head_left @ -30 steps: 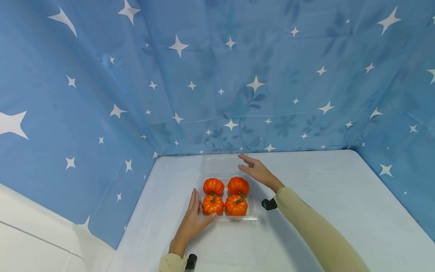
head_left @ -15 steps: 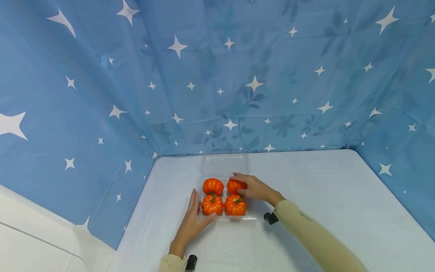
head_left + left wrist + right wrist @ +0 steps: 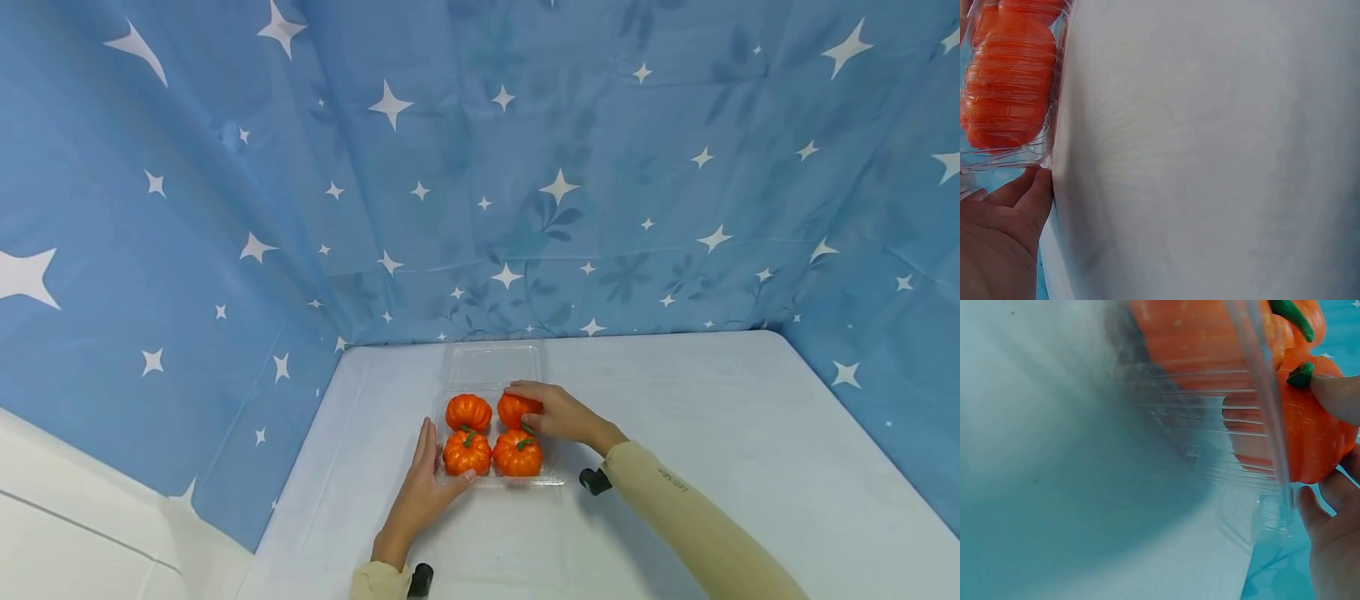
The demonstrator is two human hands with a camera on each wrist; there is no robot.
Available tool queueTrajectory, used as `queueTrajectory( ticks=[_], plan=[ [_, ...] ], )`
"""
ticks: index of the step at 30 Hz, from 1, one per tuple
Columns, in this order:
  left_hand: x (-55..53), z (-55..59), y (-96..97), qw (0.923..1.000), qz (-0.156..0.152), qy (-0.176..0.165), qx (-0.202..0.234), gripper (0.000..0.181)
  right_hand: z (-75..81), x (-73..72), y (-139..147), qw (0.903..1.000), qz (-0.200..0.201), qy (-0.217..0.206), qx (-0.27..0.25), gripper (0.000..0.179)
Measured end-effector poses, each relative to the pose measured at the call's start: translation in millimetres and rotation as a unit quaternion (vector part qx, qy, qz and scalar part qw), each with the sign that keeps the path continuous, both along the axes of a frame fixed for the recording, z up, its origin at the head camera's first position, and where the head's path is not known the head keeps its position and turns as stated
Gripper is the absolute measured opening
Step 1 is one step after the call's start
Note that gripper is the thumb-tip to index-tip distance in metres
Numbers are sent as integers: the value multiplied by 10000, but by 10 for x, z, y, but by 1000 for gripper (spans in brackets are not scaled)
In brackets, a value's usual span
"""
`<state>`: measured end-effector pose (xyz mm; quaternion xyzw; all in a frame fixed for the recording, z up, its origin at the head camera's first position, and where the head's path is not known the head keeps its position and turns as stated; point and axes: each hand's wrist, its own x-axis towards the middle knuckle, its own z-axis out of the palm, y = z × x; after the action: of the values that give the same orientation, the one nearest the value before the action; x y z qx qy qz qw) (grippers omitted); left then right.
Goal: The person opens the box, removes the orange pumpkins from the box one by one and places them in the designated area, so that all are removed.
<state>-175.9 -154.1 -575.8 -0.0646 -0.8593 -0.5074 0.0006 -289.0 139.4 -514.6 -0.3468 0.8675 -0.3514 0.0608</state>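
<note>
The orange pumpkin (image 3: 517, 410) sits upper right in a clear container (image 3: 551, 481), low centre of the head view, under the right hand (image 3: 561, 412); the left hand (image 3: 422, 490) (fingers straight, thumb apart) flanks the lower left corner. The left wrist view shows that hand at lower left, against the container. In the right wrist view, at right, thumb and fingers pinch the pumpkin.

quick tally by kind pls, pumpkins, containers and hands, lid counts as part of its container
Round orange ribbed pumpkins: 4
Clear rectangular plastic container with its open lid: 1
Bare hands, left hand and right hand: 2
Total: 7
</note>
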Motion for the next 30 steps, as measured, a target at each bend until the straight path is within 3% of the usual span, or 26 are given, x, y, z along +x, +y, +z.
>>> queueTrajectory(
  ticks=[5,13,19,30],
  plan=[
    [4,-13,-9,10000,-18,-26,56,122,96,-13,10,9999,8,18,-111,52],
    [10,-15,-23,10000,-7,-42,-31,122,227,-3,47,9981,-235,-306,-473,56],
    [13,-38,-23,9999,-5,78,-83,122,217,7,126,9949,-525,-493,-701,55],
    [16,-4,-13,9999,-1,-4,-101,123,203,13,333,9835,-1185,-747,-1144,59]
  ],
)
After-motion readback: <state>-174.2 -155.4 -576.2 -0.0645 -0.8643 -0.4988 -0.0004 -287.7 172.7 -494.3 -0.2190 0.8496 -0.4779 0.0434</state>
